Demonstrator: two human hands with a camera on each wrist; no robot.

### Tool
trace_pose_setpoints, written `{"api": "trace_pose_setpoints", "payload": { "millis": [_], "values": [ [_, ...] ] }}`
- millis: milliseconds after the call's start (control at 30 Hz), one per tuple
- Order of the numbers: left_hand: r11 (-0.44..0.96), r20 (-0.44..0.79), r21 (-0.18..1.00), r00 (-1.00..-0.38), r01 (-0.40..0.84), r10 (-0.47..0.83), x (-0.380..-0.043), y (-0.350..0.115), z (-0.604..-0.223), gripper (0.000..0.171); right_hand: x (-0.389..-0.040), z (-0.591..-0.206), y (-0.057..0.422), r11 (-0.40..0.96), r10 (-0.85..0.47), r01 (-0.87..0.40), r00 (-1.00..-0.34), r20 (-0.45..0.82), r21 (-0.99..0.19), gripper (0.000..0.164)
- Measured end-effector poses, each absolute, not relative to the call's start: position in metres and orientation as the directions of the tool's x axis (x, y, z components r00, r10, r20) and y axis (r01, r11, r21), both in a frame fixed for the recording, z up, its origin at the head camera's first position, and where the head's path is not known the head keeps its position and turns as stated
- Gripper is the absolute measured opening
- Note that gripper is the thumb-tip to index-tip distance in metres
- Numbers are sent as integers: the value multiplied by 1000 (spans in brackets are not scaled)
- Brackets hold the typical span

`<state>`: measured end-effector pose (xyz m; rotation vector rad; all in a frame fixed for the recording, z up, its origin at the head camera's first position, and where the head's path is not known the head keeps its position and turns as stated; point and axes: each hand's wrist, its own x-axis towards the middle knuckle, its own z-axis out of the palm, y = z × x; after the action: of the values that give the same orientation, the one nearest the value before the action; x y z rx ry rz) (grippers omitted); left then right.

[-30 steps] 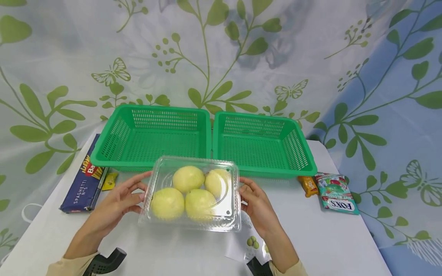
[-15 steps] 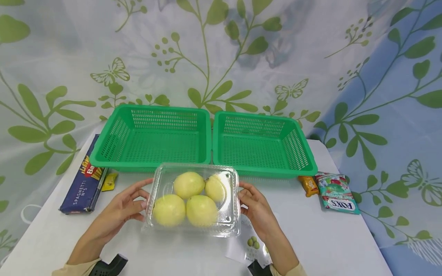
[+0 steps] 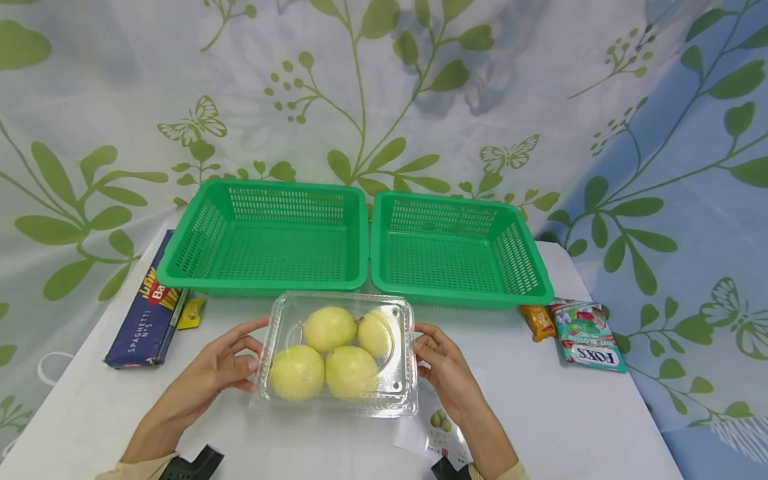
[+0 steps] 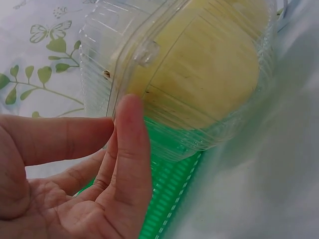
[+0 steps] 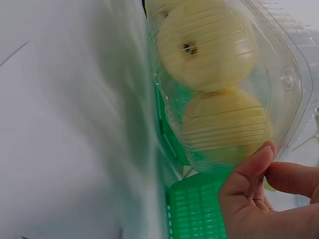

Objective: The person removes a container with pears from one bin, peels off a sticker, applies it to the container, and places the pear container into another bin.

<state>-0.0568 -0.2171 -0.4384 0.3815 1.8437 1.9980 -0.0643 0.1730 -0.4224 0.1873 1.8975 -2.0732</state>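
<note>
A clear plastic clamshell box point(image 3: 387, 400) holds several round, pale yellow fruits point(image 3: 329, 329), and its lid is closed. My left hand point(image 3: 221, 365) pinches the box's left rim between thumb and finger, as the left wrist view confirms. At the opposite side, my right hand point(image 3: 447, 367) pinches the right rim; in the right wrist view its thumb point(image 5: 259, 160) presses against the edge. Whether the underside touches the table is hard to tell from these views.
Two green baskets, one left point(image 3: 282, 253) and one right point(image 3: 441, 257), stand behind the box. A blue spaghetti pack point(image 3: 139, 333) and small yellow packet point(image 3: 191, 313) lie left. An orange packet point(image 3: 538, 323) and Fox's bag point(image 3: 587, 335) lie right. A printed sheet point(image 3: 420, 430) lies partly under my right arm.
Both hands have brought the box a little nearer to me, away from the baskets. Their hold on its rim looks the same.
</note>
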Motion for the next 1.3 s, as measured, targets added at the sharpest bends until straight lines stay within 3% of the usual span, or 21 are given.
{"api": "trace_pose_setpoints", "payload": {
  "millis": [1300],
  "values": [
    [8,-115,992,-877,-126,466,-55,-217,-454,60,-66,-443,169,-6,-169,353,-923,-347,-936,40]
  ]
}}
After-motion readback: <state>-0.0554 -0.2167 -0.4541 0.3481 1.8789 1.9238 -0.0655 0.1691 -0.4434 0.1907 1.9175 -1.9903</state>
